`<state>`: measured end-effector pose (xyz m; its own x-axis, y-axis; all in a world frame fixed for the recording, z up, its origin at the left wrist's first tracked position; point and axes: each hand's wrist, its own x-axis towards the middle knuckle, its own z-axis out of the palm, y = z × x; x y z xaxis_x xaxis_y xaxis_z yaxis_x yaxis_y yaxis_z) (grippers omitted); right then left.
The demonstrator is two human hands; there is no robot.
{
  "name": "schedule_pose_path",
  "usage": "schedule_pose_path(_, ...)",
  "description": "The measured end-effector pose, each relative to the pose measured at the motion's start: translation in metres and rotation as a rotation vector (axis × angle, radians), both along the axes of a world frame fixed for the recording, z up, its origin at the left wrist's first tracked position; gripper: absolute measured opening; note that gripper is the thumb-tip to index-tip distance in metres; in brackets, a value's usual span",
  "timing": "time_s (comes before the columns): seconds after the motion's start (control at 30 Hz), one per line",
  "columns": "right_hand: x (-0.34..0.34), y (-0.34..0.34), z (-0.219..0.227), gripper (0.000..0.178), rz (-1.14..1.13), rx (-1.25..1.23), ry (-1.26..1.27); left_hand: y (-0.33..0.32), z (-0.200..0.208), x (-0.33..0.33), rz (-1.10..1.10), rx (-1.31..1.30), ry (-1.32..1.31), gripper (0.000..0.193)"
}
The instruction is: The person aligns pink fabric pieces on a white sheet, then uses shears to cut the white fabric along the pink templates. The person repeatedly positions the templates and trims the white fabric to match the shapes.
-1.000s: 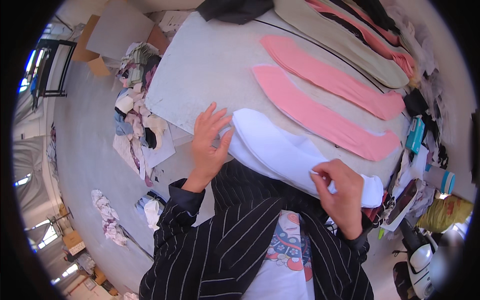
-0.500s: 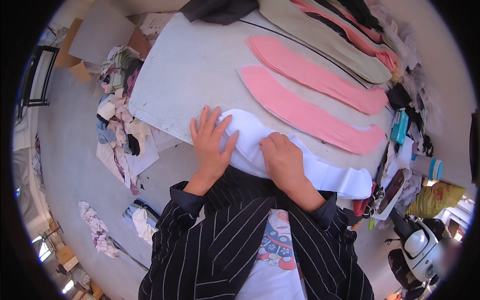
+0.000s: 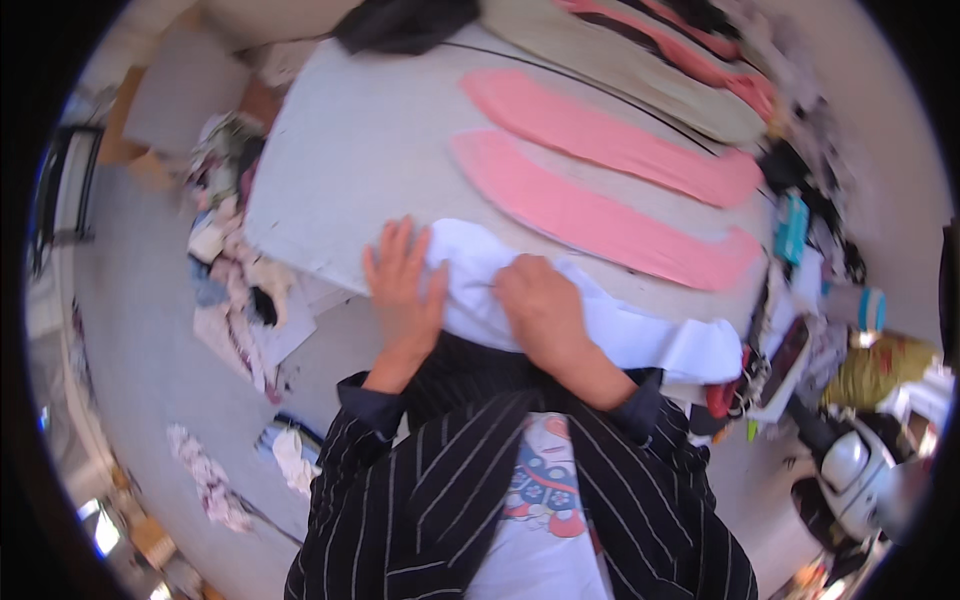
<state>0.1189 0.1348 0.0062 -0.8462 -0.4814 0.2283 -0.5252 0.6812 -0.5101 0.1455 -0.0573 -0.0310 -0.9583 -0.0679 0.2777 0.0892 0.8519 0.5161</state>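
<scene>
Along the near edge of the table lies a long, curved stack of white fabric pieces point(image 3: 655, 340), rumpled between my hands. My left hand point(image 3: 403, 295) rests flat at its left end, fingers spread, the thumb side touching the cloth. With bent fingers, my right hand point(image 3: 540, 305) pinches the white fabric near its middle; the fingertips are partly hidden. Just beyond are two curved pink fabric pieces, the nearer point(image 3: 610, 215) and the farther point(image 3: 610, 135), lying roughly parallel to the white stack.
Grey-green fabric point(image 3: 620, 75) and black cloth point(image 3: 405, 25) lie at the table's far side. A teal box point(image 3: 792, 228) and a cup-like container point(image 3: 855, 305) are at the right. Scraps point(image 3: 235, 270) are heaped left of the table. A white-and-black machine point(image 3: 850, 470) stands lower right.
The whole view has shifted a little and blurred. The white fabric between my hands looks more creased. My right hand keeps its pinch, and my left stays spread at the cloth's end.
</scene>
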Motion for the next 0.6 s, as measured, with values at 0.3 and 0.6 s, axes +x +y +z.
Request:
schedule_pose_path(0.3,0.006,-0.003,0.006,0.015,0.028,0.127,0.104,0.010,0.000,-0.005,0.037,-0.050,0.006,0.047)
schedule_pose_path(0.6,-0.002,0.041,0.036,0.006,-0.281,-0.747,-0.443,0.008,0.004,-0.004,0.046,-0.102,-0.014,0.048)
